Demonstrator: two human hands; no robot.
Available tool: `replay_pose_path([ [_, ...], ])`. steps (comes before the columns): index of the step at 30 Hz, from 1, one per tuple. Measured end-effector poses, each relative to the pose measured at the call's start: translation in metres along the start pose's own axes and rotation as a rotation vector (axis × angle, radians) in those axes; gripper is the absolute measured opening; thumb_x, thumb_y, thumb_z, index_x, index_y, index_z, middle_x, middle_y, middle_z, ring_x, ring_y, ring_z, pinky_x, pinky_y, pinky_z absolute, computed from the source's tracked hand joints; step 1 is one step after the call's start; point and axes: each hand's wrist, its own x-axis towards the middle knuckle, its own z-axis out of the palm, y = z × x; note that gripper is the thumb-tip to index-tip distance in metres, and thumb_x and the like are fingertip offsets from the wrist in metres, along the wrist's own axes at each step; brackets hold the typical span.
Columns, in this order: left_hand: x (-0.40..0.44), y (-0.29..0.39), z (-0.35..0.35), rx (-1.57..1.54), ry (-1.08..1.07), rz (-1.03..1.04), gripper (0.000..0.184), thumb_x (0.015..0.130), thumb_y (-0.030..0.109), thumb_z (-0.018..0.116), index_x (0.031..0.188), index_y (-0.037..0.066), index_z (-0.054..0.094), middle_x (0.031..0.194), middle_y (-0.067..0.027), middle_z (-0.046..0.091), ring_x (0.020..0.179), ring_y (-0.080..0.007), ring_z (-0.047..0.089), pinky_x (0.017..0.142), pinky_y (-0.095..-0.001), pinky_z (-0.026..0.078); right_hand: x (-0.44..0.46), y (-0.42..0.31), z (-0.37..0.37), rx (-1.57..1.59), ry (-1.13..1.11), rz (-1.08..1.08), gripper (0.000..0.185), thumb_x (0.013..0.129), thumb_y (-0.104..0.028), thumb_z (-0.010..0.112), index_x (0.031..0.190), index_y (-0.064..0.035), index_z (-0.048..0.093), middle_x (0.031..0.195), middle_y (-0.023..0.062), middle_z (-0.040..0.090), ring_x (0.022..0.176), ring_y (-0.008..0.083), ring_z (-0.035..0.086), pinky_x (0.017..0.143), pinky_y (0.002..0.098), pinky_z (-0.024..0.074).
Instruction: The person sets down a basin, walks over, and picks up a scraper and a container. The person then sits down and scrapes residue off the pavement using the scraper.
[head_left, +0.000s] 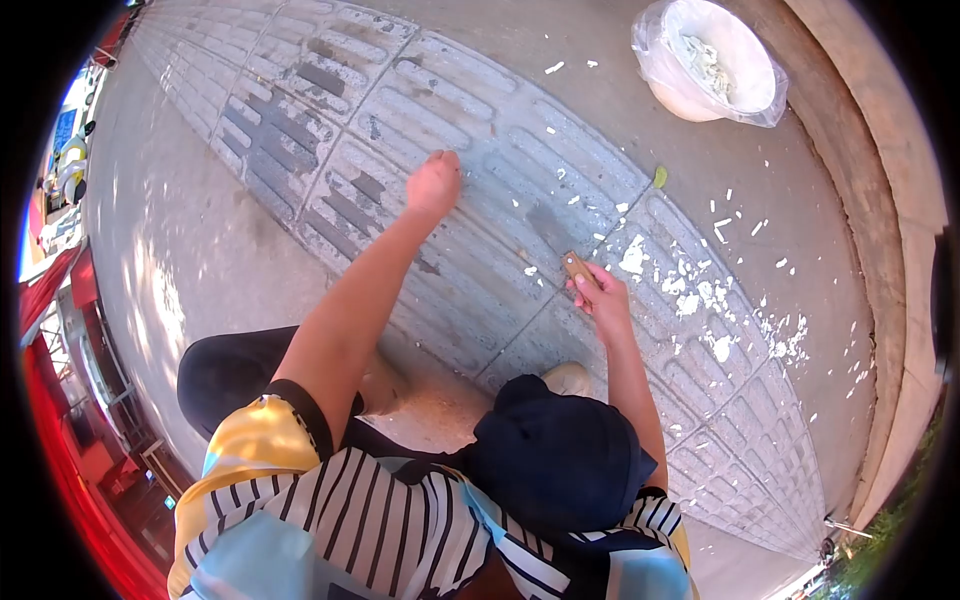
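Note:
My left hand [433, 184] is stretched forward low over the grey ribbed paving [430, 110], its fingers closed. What they hold, if anything, is hidden. In my right hand [604, 303] is a tool with a brown wooden handle [577, 268], which has a small hole near its end. No blade shows, so I cannot tell the tool's exact kind. White flakes [632, 255] lie scattered on the paving just right of my right hand. Grey-white coating remains on some ribs, and darker bare patches [265, 135] show at the upper left.
A white bucket [735, 55] lined with clear plastic stands at the upper right, with white scraps inside. Beyond it runs a raised kerb [850, 170]. A green leaf [660, 177] lies on the paving. Red cloth [45, 400] hangs at the left edge.

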Motion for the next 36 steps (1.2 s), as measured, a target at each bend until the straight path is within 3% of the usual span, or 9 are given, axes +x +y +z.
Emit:
replay_pose_path([
  [5,-0.001,-0.006,-0.004,-0.053,-0.042,0.104,0.01,0.081,0.017,0.058,0.086,0.009,0.056,0.095,-0.0117,0.059,0.086,-0.0342,0.059,0.071,-0.0459,0.047,0.023,-0.012,0.017,-0.081,-0.025,0.008,0.033,0.087,-0.013,0.06,0.118,-0.0028,0.058,0.083,0.0043,0.066,0.054,0.0049,0.049,0.043,0.0195,0.035],
  [14,-0.007,-0.005,0.002,-0.193,0.026,0.122,0.01,0.079,0.01,0.061,0.088,0.009,0.057,0.091,-0.011,0.06,0.08,-0.032,0.06,0.068,-0.0415,0.048,0.055,-0.03,0.055,-0.128,-0.1,0.009,0.028,0.086,-0.013,0.06,0.112,-0.0031,0.061,0.08,0.0036,0.064,0.053,0.0064,0.049,0.043,0.0207,0.0354],
  [36,-0.001,-0.004,0.008,-0.237,0.02,0.163,0.009,0.079,0.006,0.058,0.087,0.007,0.058,0.086,-0.0107,0.059,0.078,-0.0312,0.059,0.068,-0.0391,0.048,0.08,-0.075,0.062,-0.261,-0.186,0.066,0.024,0.084,-0.013,0.06,0.102,0.002,0.064,0.073,0.0062,0.063,0.048,0.0084,0.049,0.038,0.0242,0.0338],
])
